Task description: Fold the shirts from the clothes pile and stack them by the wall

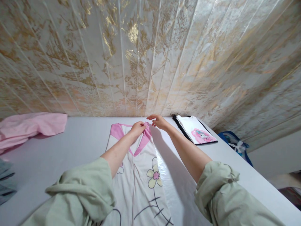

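A white printed garment [141, 191] with pink trim at its top lies spread lengthwise in front of me. Yellow and pink flowers and dark lines decorate its front, and a seam or fold runs down the middle. My left hand [138, 128] is closed on the pink cloth at the garment's upper right corner. Just right of that corner, my right hand [157, 121] hovers with its fingers apart, holding nothing. My left forearm covers part of the garment's left side.
At the back right, a folded white shirt [188, 124] with a pink cartoon print lies on black cloth [182, 129]. Pink fabric [35, 125] and grey cloth [7, 180] are at the left. A blue-edged bag [235, 144] sits beyond the right edge of the white table [77, 141]. A gold-patterned curtain [141, 62] hangs behind.
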Available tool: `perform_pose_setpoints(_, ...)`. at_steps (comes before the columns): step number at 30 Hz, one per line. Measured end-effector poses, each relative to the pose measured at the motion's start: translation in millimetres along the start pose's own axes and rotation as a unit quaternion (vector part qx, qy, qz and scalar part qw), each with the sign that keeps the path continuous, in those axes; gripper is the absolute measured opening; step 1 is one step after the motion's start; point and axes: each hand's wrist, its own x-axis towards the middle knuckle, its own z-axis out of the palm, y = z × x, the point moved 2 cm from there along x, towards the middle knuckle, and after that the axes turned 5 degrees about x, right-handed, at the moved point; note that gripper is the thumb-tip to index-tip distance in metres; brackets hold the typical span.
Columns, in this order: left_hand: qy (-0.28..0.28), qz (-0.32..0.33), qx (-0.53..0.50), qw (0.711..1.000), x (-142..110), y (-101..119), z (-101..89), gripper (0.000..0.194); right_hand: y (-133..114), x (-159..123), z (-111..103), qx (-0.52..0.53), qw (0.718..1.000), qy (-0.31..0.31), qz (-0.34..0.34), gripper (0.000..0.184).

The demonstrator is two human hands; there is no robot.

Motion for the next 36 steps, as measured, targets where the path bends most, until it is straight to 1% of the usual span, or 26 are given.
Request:
perform_pose_setpoints(2, -0.017, -0.011, -0.022, 1.0, -1.8, -0.3, -3.3, 0.016, 3.5, 0.8, 2.7, 0.044, 0.999, -0.015, 0.02, 0.052)
perform_pose_setpoints(3, -0.023, -0.013, -0.029, 0.999, -2.6, 0.0, -4.0, 0.014, 5.5, 1.4, 5.2, 0.058, 0.998, -0.021, 0.033, 0.049)
perform_pose_setpoints(7, -0.028, -0.013, -0.039, 0.999, -3.5, 0.7, -2.9, 0.012, 13.9, 4.6, 14.9, 0.079, 0.993, -0.017, 0.087, 0.022)
perform_pose_setpoints(9, -0.023, -0.011, -0.034, 0.999, -3.2, -0.3, -1.8, 0.014, 17.5, 6.2, 16.7, 0.083, 0.992, -0.004, 0.095, 0.015)
perform_pose_setpoints(14, 0.001, -0.007, -0.004, 1.0, -3.6, -2.9, 0.5, 0.016, 26.1, 7.2, 16.5, 0.098, 0.989, 0.034, 0.101, 0.012)
perform_pose_setpoints(17, 0.005, -0.004, 0.013, 1.0, -4.3, -1.6, 1.6, 0.018, 31.4, 6.3, 17.5, 0.1, 0.989, 0.05, 0.101, 0.01)
perform_pose_setpoints(20, 0.006, -0.004, 0.03, 1.0, -4.2, 0.1, 1.8, 0.014, 36.0, 5.9, 18.6, 0.1, 0.988, 0.066, 0.099, 0.009)
perform_pose_setpoints(23, 0.013, -0.001, 0.053, 0.998, -3.5, 0.5, 1.2, 0.011, 39.1, 7.3, 20.1, 0.099, 0.987, 0.08, 0.097, 0.013)
perform_pose_setpoints(25, 0.019, 0.004, 0.075, 0.997, -3.7, 0.7, 1.4, 0.015, 39.8, 8.6, 21.7, 0.098, 0.987, 0.087, 0.095, 0.016)
perform_pose_setpoints(27, 0.026, 0.013, 0.099, 0.995, -5.1, 1.9, 2.5, 0.022, 39.1, 9.0, 23.6, 0.097, 0.987, 0.089, 0.089, 0.019)
perform_pose_setpoints(30, 0.038, 0.027, 0.144, 0.988, -9.2, 6.9, 3.8, 0.029, 36.0, 6.0, 25.7, 0.097, 0.989, 0.083, 0.074, 0.023)
perform_pose_setpoints(32, 0.043, 0.036, 0.18, 0.982, -11.7, 12.2, 0.1, 0.029, 33.8, 2.2, 26.1, 0.098, 0.99, 0.078, 0.065, 0.025)
perform_pose_setpoints(33, 0.049, 0.041, 0.199, 0.978, -12.7, 15.0, -4.9, 0.027, 33.0, 0.0, 26.1, 0.097, 0.99, 0.076, 0.062, 0.026)
perform_pose_setpoints(34, 0.057, 0.044, 0.22, 0.973, -13.4, 17.5, -12.5, 0.025, 32.4, -2.0, 26.1, 0.096, 0.991, 0.076, 0.058, 0.027)
perform_pose_setpoints(36, 0.083, 0.046, 0.264, 0.96, -14.2, 20.2, -35.6, 0.022, 32.3, -5.2, 26.2, 0.09, 0.991, 0.08, 0.052, 0.028)
